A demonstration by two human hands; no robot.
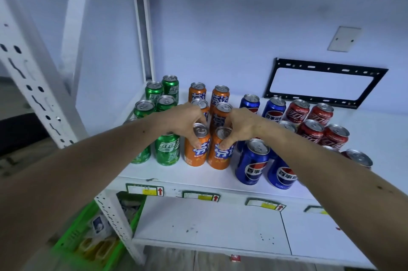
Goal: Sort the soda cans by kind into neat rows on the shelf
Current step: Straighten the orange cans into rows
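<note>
1. The white shelf [167, 177] is seen from above and in front; soda cans stand upright on it, grouped by colour from left to right.
2. The green cans [167, 149] are placed at the left end, near the perforated white upright [33, 85].
3. The orange cans are arranged in two columns just right of the green group, running from the front edge toward the wall.
4. The front left orange can [196, 151] is gripped near its top by the left hand [184, 119]; the fingers are curled round the rim, with the thumb pressed on the label.
5. The front right orange can [220, 153] is gripped likewise by the right hand [241, 126], thumb on the label and fingers curled over the rim.
6. The two held cans stand side by side, touching or nearly so; both bases appear to rest on the shelf.
7. The blue cans [252, 162] are located right of the orange group, and the red cans [311, 131] further right.
8. Price label holders [144, 190] are fixed along the front edge of the shelf.
9. A green crate [72, 237] is seen below at the left.
</note>
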